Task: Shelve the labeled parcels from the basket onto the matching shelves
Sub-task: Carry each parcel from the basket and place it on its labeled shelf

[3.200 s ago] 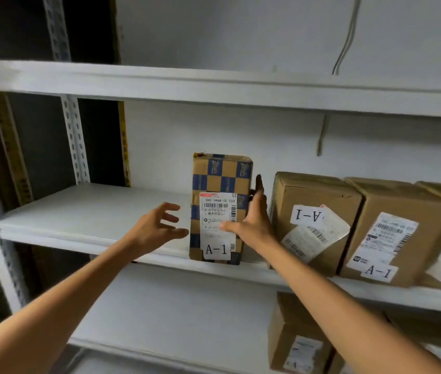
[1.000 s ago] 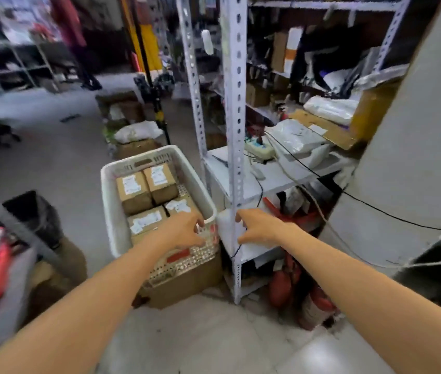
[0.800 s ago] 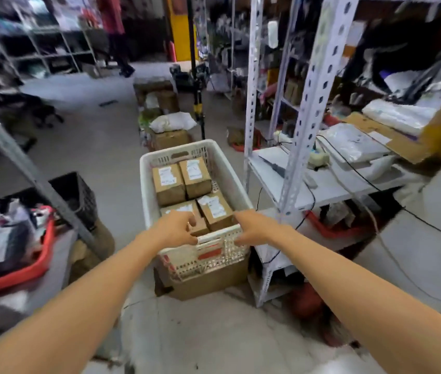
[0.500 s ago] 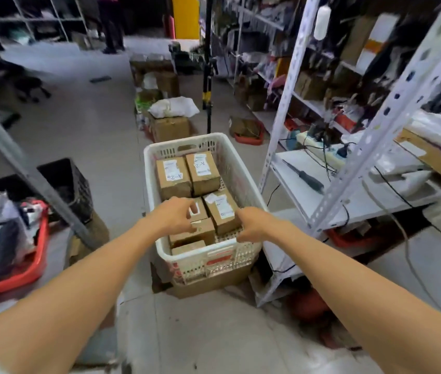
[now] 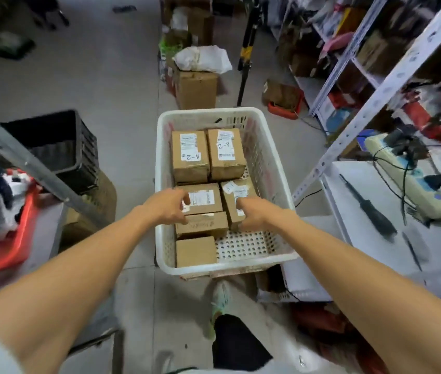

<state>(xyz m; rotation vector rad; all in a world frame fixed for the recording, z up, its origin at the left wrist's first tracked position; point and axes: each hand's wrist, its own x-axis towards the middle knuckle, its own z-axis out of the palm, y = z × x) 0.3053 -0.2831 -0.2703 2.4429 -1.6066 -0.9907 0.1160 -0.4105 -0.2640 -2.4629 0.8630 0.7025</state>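
Parcels [image 5: 191, 155] lie in the basket [image 5: 268, 168] on the floor [image 5: 106, 90]. The left hand [image 5: 166, 207] curls its fingers [image 5: 184, 205] round the left edge of a middle parcel [image 5: 203, 198]. The right hand [image 5: 253, 213] rests on the tilted parcel [image 5: 236, 191] beside it, and I cannot tell its grip.

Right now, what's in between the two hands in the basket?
In the head view, a labelled cardboard parcel lies between the left hand and the right hand, with a second brown parcel just nearer the camera.
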